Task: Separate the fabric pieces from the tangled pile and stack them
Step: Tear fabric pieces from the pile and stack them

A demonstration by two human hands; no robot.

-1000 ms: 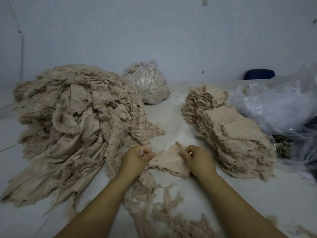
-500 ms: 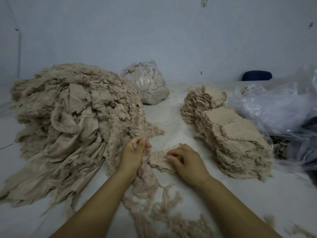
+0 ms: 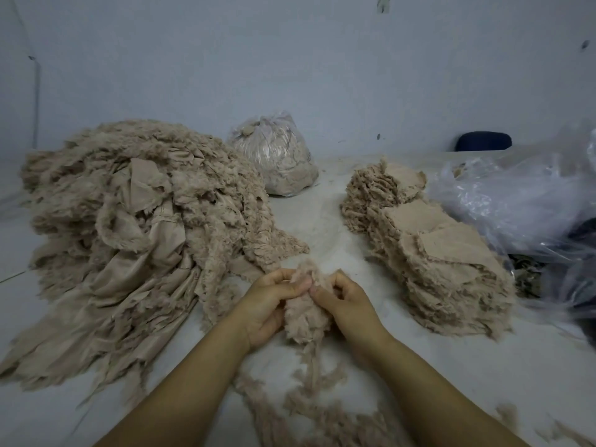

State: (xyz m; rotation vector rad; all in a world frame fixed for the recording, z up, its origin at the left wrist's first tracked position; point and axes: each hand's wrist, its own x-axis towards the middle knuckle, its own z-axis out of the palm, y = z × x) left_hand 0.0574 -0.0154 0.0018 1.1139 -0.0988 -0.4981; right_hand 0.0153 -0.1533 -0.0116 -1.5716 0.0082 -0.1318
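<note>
fingers of both hands are pinching a frayed beige fabric clump [image 3: 306, 304], the left hand [image 3: 267, 304] and right hand [image 3: 346, 303] meeting thumb to thumb at its top. it is hanging between the tangled pile [image 3: 138, 227] on the left and the stacked pieces [image 3: 435, 253] on the right. bare table [image 3: 322, 221] is lying beyond; blur is hiding the clump's edges.

Dim, flat bluish light; soft shadows; slight blur; wide-angle edge distortion.
</note>
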